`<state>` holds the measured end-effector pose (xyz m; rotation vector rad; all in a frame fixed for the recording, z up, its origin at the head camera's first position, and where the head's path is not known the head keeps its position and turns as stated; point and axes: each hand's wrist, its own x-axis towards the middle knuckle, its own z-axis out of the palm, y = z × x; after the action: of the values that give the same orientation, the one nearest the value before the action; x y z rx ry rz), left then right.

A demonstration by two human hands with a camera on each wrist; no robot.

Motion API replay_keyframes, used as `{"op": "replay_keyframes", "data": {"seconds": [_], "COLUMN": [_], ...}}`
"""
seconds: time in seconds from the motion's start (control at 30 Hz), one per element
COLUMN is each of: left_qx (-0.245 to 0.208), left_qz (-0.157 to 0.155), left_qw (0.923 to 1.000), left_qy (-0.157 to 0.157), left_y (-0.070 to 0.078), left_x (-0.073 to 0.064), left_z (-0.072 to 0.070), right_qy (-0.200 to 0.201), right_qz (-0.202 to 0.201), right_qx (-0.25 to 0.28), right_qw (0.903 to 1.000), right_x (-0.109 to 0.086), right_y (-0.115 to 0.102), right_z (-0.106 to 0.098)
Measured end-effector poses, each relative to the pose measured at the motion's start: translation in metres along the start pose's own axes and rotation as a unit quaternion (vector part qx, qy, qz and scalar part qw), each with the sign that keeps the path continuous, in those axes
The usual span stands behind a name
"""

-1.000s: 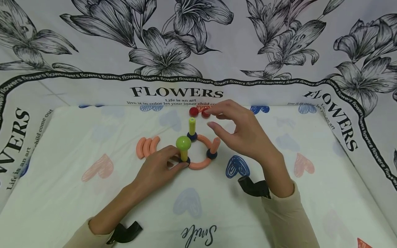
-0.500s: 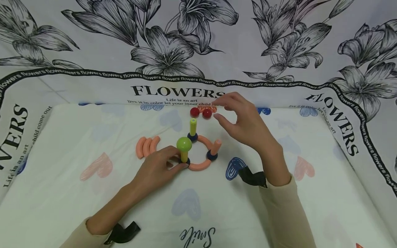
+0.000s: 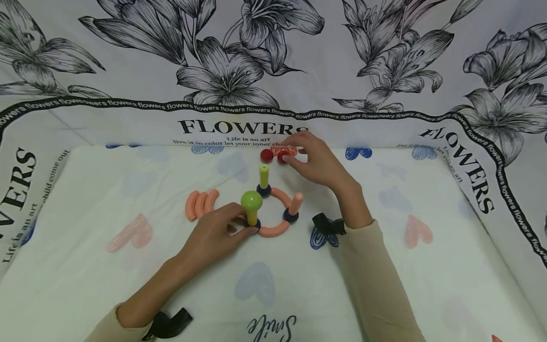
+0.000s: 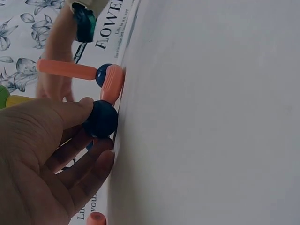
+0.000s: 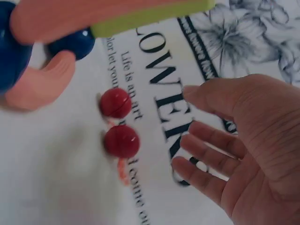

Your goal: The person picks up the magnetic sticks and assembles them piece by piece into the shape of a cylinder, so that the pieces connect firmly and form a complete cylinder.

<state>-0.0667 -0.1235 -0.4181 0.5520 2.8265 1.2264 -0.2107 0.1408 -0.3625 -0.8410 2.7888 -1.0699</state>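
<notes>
My left hand (image 3: 218,228) pinches a dark blue ball (image 4: 101,119) at the near left corner of a ring of curved orange pieces (image 3: 275,230). From that ball rises a yellow rod (image 3: 252,218) topped by a green ball (image 3: 251,201). Two other dark blue balls sit in the ring, one with an upright lime rod (image 3: 264,176), the other with a tilted orange rod (image 3: 296,203). At the back lie two red balls, a left one (image 3: 267,155) and a right one (image 5: 123,141). Beside the right one is my right hand (image 3: 318,161), fingers spread with a gap to it in the right wrist view.
Several loose curved orange pieces (image 3: 201,205) lie side by side left of the ring. A white cloth (image 3: 171,294) with printed hearts covers the table. Behind the red balls rises a flower-printed backdrop (image 3: 239,85).
My right hand first draws back slightly from the red balls, then moves left to the right one, its fingers closer together. My left hand keeps its hold on the dark blue ball.
</notes>
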Motion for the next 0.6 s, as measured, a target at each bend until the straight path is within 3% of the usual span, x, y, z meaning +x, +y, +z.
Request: {"op": "replay_keyframes", "data": {"seconds": [0.2, 0.6], "left_qx": [0.003, 0.008], "left_qz": [-0.001, -0.003], "left_qw": [1.0000, 1.0000], "left_qy": [0.002, -0.004], "left_y": [0.001, 0.000], "left_x": [-0.001, 0.000], "left_z": [0.002, 0.001], "right_qy": [-0.024, -0.033], "right_qz": [0.045, 0.063], "right_qx": [-0.004, -0.008], "right_qw": [0.9987, 0.9974], "right_x": [0.005, 0.009], "right_y": [0.023, 0.035], "right_z": [0.013, 0.034]}}
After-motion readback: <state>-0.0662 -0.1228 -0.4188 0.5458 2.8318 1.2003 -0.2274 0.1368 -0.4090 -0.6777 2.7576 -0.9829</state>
